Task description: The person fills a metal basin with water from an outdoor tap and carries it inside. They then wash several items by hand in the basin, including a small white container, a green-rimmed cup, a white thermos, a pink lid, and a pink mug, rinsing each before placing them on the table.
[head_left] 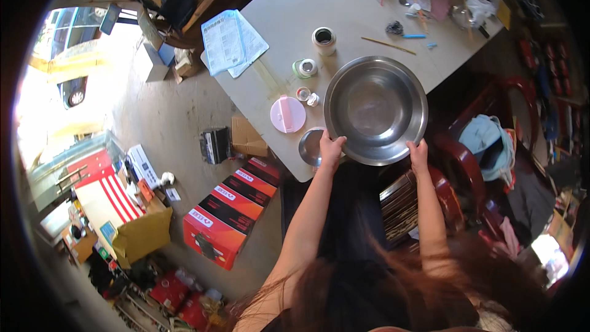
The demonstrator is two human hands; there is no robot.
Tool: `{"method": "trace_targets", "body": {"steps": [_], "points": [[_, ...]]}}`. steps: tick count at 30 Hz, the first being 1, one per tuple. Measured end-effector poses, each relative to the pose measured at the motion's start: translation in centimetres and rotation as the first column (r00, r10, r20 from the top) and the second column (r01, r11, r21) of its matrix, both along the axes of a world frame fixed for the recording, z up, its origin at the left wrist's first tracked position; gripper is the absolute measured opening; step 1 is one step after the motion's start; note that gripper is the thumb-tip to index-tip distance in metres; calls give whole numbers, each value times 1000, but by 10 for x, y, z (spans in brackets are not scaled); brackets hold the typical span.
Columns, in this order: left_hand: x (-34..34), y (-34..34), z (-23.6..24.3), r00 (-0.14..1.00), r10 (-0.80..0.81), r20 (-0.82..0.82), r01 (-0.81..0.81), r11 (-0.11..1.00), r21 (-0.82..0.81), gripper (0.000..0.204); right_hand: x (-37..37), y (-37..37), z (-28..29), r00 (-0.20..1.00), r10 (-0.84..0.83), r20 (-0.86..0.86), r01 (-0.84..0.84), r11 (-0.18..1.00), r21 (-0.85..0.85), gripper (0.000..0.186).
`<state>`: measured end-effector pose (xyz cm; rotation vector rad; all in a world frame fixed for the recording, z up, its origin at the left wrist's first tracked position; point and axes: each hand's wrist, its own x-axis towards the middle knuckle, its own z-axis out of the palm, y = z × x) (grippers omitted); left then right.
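Observation:
A wide steel basin (376, 107) is held level at the near edge of the table, and its inside looks bare. My left hand (330, 152) grips its near-left rim, thumb over the edge. On the near-right rim my right hand (418, 155) is closed the same way. Both hands' other fingers are hidden under the rim. Beside my left hand sits a smaller steel bowl (310, 147), partly covered by the hand and basin. Farther left lies a round pink lid (287, 114) with a handle bar. Whether the basin rests on the table I cannot tell.
The pale table (295, 12) carries an uncapped canister (324, 40), a small green-and-white jar (305, 68), papers (230, 43), a thin stick (388, 45) and clutter at the far right. Red-black cartons (230, 209) stand on the floor at left; a dark red wooden chair (473, 141) is at right.

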<state>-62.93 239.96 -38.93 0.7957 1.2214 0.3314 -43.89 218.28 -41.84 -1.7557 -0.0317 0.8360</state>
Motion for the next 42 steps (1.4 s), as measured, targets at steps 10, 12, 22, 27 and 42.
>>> {"method": "trace_targets", "body": {"steps": [10,12,22,27,42], "points": [[76,12,-82,936,351,31,-345,931,-114,45,112,67,-62,970,236,-61,-239,970,-39,19],[83,12,-89,928,373,2,-369,919,-136,45,122,72,-71,965,257,-55,-259,964,-51,19],[77,28,-91,859,511,47,-487,841,-237,48,159,92,-51,756,653,-51,-565,610,-555,26],[36,63,-155,568,572,-591,-385,820,423,65,122,212,111,292,956,38,-722,246,-646,27],[131,50,-63,912,335,-236,-69,692,718,60,-17,304,312,-330,832,446,-794,11,-607,35]]}}
